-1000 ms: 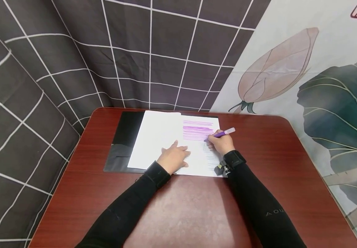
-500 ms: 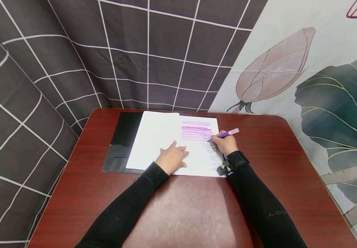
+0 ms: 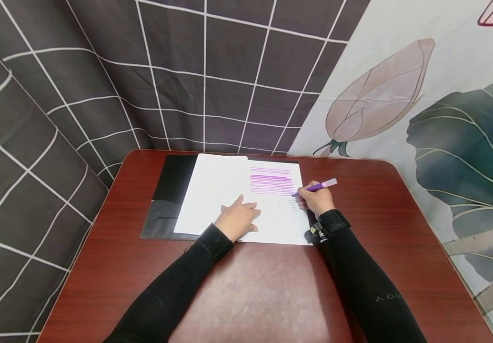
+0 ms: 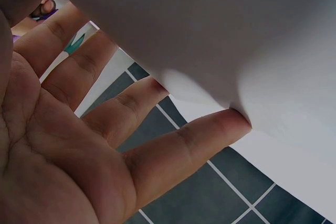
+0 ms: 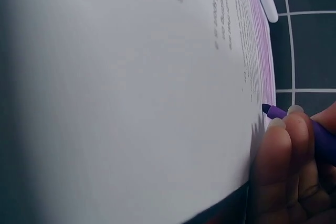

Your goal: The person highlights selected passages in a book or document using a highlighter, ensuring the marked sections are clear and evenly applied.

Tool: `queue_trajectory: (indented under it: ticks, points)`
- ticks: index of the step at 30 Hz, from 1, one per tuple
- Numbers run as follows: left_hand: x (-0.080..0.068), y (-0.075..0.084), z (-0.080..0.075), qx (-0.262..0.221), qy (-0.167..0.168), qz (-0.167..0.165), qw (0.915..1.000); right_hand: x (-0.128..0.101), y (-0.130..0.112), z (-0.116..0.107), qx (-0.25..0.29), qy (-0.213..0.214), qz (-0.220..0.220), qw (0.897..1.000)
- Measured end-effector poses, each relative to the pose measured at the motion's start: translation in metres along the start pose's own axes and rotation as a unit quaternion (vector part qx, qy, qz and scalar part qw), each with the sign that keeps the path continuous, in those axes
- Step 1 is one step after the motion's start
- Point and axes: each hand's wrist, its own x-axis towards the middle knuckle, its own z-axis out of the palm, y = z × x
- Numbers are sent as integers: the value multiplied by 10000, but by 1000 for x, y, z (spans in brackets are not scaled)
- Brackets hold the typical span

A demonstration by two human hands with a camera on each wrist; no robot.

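A purple marker with a whitish rear end (image 3: 317, 186) slants over the right-hand part of a white printed page (image 3: 272, 212), its tip at the right end of the lowest of several purple horizontal strokes (image 3: 271, 183); whether the tip touches the paper is hard to tell. The right hand (image 3: 318, 200) holds it near the tip between curled thumb and fingers, the barrel leaning back to the right, a grip that probably gives fine control and keeps the line visible. The hand sits beyond the strokes, at the page's right edge, perhaps so as not to smear them.

The left hand (image 3: 236, 220) grips nothing; its fingers are spread across the fold between the printed page and a blank white sheet (image 3: 214, 186), seemingly to keep the paper flat and stop it sliding. In the left wrist view one fingertip puckers the sheet.

A glossy black folder (image 3: 173, 176) shows beneath and to the left of the sheets, likely serving as a backing. It all lies near the far edge of a reddish-brown wooden table (image 3: 357, 190), within reach of both arms.
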Motion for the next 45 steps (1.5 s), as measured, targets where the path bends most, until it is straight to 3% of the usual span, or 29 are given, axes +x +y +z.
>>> queue_trajectory:
  ticks: [8, 13, 17, 20, 23, 27, 32, 34, 38, 45]
  points:
    - [1, -4, 4, 253, 65, 93, 9996, -1, 0, -2, 298, -56, 0, 9995]
    - [1, -3, 4, 251, 152, 98, 9995, -1, 2, -1, 435, 64, 27, 9990]
    - [0, -3, 6, 340, 148, 139, 9992, -5, -1, 4, 842, 253, 71, 9961]
    - [-1, -2, 7, 476, 187, 152, 9986, -7, -10, 19, 940, 213, -216, 9951]
    - [-3, 3, 0, 485, 130, 66, 9987, -9, -22, 43, 858, -146, -590, 9945]
    - [-14, 15, -24, 479, -67, 14, 9988, -12, -34, 76, 679, -569, -792, 9929]
    - [-20, 24, -43, 620, -215, 76, 9978, -14, -39, 100, 54, -436, -854, 9954]
    - [-19, 24, -43, 592, -207, 65, 9980, -14, -38, 103, -90, -365, -832, 9958]
    - [-8, 14, -21, 647, -22, 104, 9979, -14, -37, 105, -207, -348, -838, 9957]
    - [-4, 9, -17, 484, -207, 42, 9986, -14, -36, 108, -244, -490, -858, 9948]
